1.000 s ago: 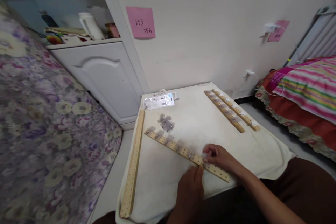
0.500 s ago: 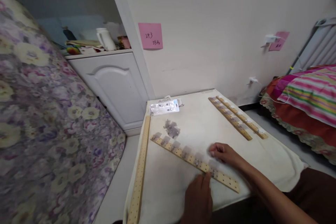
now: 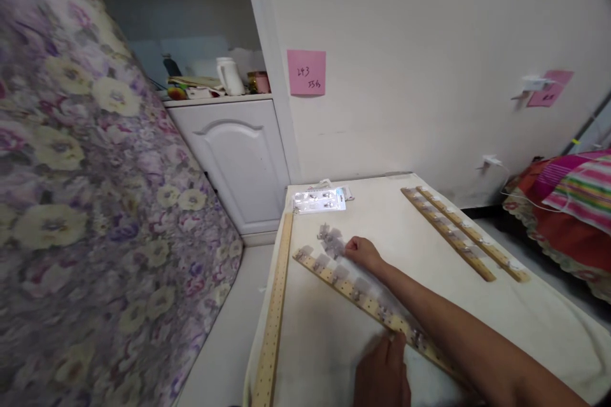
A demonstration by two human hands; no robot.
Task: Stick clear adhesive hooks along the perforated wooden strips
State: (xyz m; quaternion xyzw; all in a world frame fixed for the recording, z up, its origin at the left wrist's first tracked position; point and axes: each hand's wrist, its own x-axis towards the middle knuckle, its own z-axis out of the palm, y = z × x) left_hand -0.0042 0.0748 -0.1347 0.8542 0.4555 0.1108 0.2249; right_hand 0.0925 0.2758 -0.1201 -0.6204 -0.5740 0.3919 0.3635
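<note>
A light wooden strip with rows of holes [image 3: 329,275] lies slantwise on the white cloth. Small metal pieces with clear, greyish plastic squares [image 3: 359,286] sit along it. My left hand [image 3: 383,370] is closed at the strip's near edge, fingertips against the wood. My right hand [image 3: 363,253] has its fingers curled together beside a small heap of clear plastic and metal pieces [image 3: 330,240]; whatever it may pinch is too small to make out. My right forearm covers the strip's right end.
A long bare holed strip [image 3: 273,318] lies along the table's left edge. Two filled strips [image 3: 449,229] lie at the right. Clear packaging [image 3: 319,199] rests at the back left. A floral curtain [image 3: 114,203], a white cabinet [image 3: 238,159] and a bed [image 3: 563,216] stand around.
My right hand has moved left and away from me, from above the strip's right part to the heap. My left hand stays at the strip. The view has turned left.
</note>
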